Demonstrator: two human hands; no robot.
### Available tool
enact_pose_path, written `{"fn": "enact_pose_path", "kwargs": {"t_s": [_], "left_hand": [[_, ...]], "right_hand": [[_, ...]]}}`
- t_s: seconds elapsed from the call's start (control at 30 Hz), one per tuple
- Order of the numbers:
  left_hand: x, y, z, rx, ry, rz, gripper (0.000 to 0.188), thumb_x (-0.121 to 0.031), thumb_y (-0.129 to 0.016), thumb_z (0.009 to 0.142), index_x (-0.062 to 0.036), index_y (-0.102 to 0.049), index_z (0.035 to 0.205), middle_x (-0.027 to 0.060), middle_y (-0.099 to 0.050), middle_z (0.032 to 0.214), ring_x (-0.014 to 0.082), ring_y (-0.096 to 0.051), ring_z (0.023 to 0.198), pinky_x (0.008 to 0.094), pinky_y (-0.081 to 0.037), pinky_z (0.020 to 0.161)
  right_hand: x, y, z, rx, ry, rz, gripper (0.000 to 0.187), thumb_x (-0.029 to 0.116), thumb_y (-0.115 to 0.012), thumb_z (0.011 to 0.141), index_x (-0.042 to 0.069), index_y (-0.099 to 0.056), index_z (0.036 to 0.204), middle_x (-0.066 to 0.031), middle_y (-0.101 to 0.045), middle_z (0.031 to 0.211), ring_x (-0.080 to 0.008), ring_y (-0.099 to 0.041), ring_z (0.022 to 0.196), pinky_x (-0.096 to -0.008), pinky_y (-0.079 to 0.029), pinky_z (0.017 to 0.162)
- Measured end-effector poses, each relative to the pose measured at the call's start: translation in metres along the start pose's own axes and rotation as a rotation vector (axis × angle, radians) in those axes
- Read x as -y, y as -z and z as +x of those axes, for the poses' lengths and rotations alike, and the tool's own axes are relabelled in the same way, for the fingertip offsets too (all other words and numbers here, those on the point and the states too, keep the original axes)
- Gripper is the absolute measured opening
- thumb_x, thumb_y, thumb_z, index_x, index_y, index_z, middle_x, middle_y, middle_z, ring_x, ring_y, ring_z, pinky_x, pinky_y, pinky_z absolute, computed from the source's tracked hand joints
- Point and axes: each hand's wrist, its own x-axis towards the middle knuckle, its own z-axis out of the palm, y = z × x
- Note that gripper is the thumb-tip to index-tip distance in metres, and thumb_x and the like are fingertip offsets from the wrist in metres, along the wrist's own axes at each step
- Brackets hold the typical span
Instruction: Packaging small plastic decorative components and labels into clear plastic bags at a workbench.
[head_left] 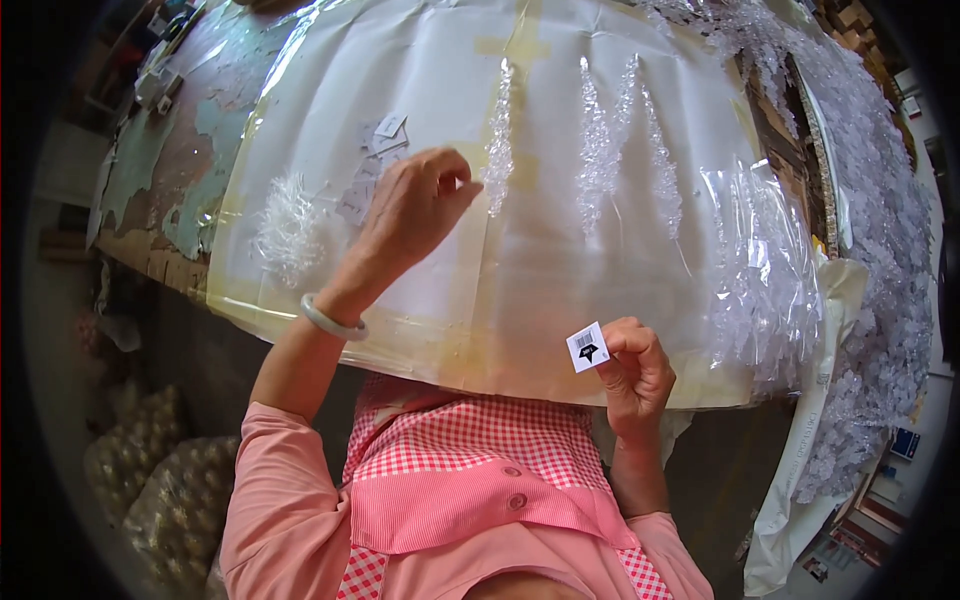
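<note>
My right hand [637, 375] pinches a small square white tag [588, 347], printed in black, between thumb and fingers above the table's near edge. Raised over the table's middle-left, my left hand [420, 203] has its thumb and fingers brought together. Whatever those fingertips hold, if anything, is too small to make out. Just beyond them lies a clear, icicle-shaped ornament [499, 140]. Several similar ornaments [592, 155] rest further right, some trailing a thin thread. A scattered pile of white tags [389, 128] lies partly behind my left hand. Beside it is a tangled bunch of white strings [290, 230].
Taped clear sheeting covers the white tabletop [400, 60]. Clear plastic bags [765, 270] lie at its right end, beside a large heap of clear plastic pieces [870, 250] and a white sack [800, 480]. Mesh sacks of round goldish objects [180, 510] stand on the floor at lower left.
</note>
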Motion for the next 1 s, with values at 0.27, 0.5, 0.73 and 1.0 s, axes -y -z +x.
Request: {"fn": "enact_pose_path", "kwargs": {"t_s": [0.27,0.5,0.73,1.0], "left_hand": [[0.001,-0.005,-0.061,0.258,0.337,-0.32,0.016,-0.014,-0.072,0.08,0.0013,-0.072,0.086,0.0041,-0.055,0.058,0.0059,-0.05,0.054,0.0236,-0.042,0.053],[-0.008,-0.026,-0.059,0.038,-0.065,0.121,0.017,-0.016,-0.073,0.08,0.0001,-0.071,0.083,0.0019,-0.054,0.057,0.0032,-0.047,0.052,0.0253,-0.037,0.049],[0.003,-0.024,-0.066,0.099,0.288,-0.432,0.011,-0.01,-0.069,0.083,0.0013,-0.069,0.08,-0.0028,-0.058,0.063,0.005,-0.048,0.052,0.0228,-0.038,0.048],[-0.002,-0.015,-0.091,0.132,0.547,-1.037,0.006,-0.007,-0.068,0.087,-0.0018,-0.067,0.089,-0.0026,-0.058,0.066,0.0025,-0.046,0.05,0.018,-0.031,0.043]], "right_hand": [[0.004,-0.012,0.001,0.055,0.009,0.009,0.011,0.006,-0.065,0.091,0.003,-0.055,0.094,-0.0065,-0.059,0.086,-0.0149,-0.055,0.081,-0.0266,-0.046,0.074],[0.0,-0.018,0.0,0.086,-0.014,-0.011,0.012,0.006,-0.066,0.09,0.002,-0.055,0.094,-0.0062,-0.06,0.086,-0.0153,-0.055,0.081,-0.0273,-0.046,0.073],[0.012,-0.033,0.026,0.109,-0.044,-0.236,0.007,0.0,-0.064,0.087,0.001,-0.058,0.089,-0.0056,-0.06,0.08,-0.0135,-0.055,0.073,-0.0253,-0.044,0.068],[-0.004,-0.06,0.06,0.172,0.071,-0.535,0.008,-0.002,-0.065,0.084,0.001,-0.06,0.089,-0.0091,-0.061,0.078,-0.0206,-0.062,0.066,-0.0318,-0.049,0.061]]}}
